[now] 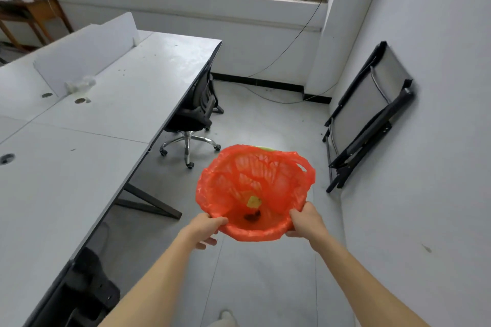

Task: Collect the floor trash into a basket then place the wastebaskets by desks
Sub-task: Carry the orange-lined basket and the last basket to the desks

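Currently left hand (206, 227), right hand (305, 220) both gripping wastebasket (255, 188) near rim; keeping it level, setting down beside desk (111, 103), clearing chair (194, 114).

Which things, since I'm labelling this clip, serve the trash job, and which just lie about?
Job: wastebasket, gripped at its rim by left hand and right hand; trash inside; desk.
Lying about: office chair, folded frame, cable, crumpled plastic.

An office: partitioned white desks (106, 114) and a swivel chair (194, 117).
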`<state>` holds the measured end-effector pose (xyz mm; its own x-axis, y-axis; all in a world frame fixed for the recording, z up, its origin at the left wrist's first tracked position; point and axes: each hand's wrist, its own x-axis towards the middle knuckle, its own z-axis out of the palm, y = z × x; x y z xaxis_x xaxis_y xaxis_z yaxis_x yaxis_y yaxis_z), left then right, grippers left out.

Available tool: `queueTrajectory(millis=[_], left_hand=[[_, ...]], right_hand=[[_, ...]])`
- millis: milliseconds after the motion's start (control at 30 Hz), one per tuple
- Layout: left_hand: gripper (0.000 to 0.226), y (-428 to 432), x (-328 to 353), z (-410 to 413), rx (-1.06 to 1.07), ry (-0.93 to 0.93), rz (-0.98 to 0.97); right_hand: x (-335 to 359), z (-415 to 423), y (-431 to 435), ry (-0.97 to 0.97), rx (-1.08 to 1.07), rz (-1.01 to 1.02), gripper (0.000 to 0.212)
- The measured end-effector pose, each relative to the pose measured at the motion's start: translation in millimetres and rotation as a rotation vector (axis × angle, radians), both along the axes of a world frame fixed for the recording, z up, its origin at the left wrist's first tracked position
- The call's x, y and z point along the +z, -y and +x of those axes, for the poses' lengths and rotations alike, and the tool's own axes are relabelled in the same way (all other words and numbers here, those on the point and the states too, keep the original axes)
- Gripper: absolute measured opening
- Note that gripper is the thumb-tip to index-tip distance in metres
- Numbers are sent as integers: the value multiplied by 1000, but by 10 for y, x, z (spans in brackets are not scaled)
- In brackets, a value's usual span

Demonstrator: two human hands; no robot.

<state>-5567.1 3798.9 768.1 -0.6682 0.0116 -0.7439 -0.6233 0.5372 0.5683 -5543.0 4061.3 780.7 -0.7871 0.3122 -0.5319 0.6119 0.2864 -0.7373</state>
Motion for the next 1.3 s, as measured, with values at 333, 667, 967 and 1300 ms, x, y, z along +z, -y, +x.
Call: queueTrajectory(millis=[333,667,967,1300], left_hand=[[27,-234,160,-2311,-197,-280,-266],[32,-830,67,-4507,-164,-320,-360],[18,-1371,199,-6241,92,-351,-281],[22,-1801,-404,-8400,470,-46,182]], right_hand=[[-170,-1899,-630,10,-148,-21,13],[-304,-4385,-1357,15,-34,-26,18],[-141,-6375,-1807,12,188,28,22],[-528,-8421,-1944,328,54,-268,35]])
